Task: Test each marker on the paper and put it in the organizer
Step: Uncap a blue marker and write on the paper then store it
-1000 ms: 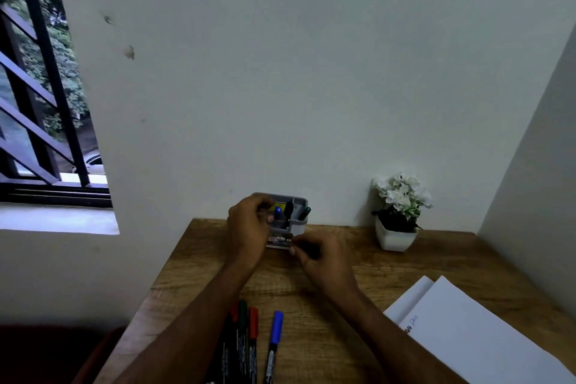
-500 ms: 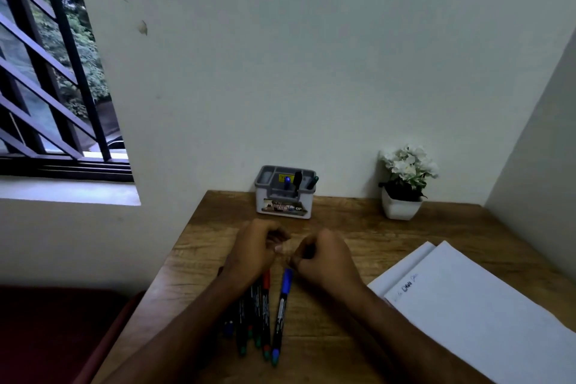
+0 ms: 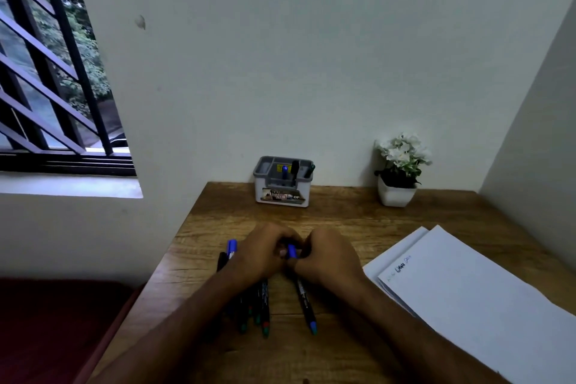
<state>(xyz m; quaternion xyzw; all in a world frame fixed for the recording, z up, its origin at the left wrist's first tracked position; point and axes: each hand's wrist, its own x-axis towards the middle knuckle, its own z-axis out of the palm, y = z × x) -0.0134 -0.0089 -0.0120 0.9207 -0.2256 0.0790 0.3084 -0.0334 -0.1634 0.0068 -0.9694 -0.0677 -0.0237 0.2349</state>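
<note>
My right hand (image 3: 327, 256) curls round the blue marker (image 3: 304, 296), its long axis running from the desk's (image 3: 343, 215) near edge away from me, cap end up between both hands. My left hand (image 3: 265, 251) pinches that cap, so I judge uncapping comes next. The paper (image 3: 467, 296) lies right, nearer my right hand; the organizer (image 3: 282, 181) stands at the far edge.

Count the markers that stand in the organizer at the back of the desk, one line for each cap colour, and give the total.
Blue-capped marker: 1
Black-capped marker: 1
Green-capped marker: 1
Total: 3, all standing in the grey-rimmed white plastic organizer.
</note>
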